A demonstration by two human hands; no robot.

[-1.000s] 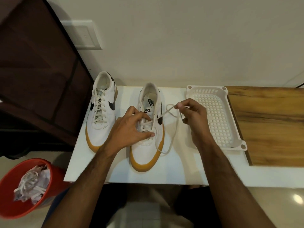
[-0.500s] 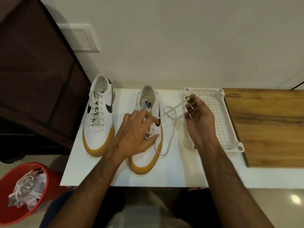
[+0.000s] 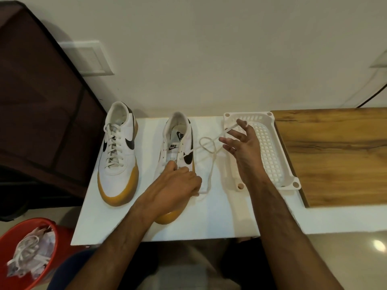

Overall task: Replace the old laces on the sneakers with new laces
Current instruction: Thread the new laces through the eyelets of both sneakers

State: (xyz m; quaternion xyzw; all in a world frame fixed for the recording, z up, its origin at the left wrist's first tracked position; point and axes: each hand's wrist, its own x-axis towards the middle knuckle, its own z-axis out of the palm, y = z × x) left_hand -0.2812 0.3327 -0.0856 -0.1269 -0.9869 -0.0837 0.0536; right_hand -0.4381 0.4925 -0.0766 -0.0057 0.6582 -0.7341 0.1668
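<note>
Lace [image 3: 207, 144] now drawn farther toward basket [image 3: 278, 164] by right hand [image 3: 244, 143].

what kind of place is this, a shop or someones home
Most likely a home, not a shop: a plain wall with a switch plate, a red bin of discarded laces on a tiled floor, and a dark fabric wardrobe.
</note>
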